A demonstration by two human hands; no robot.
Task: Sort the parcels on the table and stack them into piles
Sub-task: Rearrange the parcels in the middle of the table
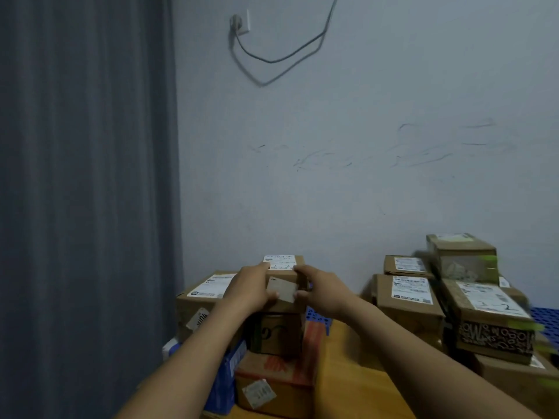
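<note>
A small brown parcel (286, 269) with a white label on top sits on the middle pile, above a dark printed box (276, 334) and an orange-marked box (272, 376). My left hand (252, 290) grips its left side, thumb on the front face. My right hand (322, 287) grips its right side, fingers over the top edge. A larger labelled parcel (199, 300) stands just to the left. At the right stands a pile of several labelled parcels (411, 300), one with a patterned side (496, 337).
The wooden table (344, 373) shows between the piles. A blue package (225, 379) lies under my left forearm. A blue plastic crate (317, 320) sits behind the middle pile. A grey curtain (87, 192) hangs at the left; a wall (363, 176) stands close behind.
</note>
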